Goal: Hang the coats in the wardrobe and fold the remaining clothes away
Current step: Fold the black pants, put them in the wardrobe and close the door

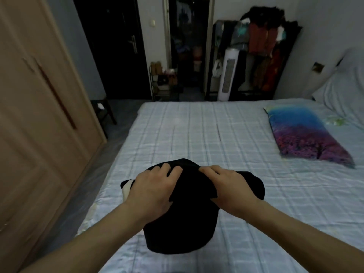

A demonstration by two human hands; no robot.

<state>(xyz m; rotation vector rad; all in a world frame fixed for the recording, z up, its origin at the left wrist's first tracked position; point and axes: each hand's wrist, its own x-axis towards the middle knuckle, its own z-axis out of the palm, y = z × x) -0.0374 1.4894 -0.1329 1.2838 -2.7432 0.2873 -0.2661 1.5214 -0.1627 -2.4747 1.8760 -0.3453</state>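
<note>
We're standing at the near edge of the bed [197, 134], with the wardrobe [39, 115] running along our left. The garment [183, 223] is lying on the bed directly ahead, left hand [151, 190] and right hand [230, 188] gripping its far edge. A pillow [303, 134] is lying right. A clothes rack [262, 56] and tower fan [228, 73] are standing behind the bed, a shoe rack [163, 83] left of them.

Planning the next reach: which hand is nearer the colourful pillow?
Right. The right hand grips the black garment on the pillow's side; the left hand grips it farther away.
</note>
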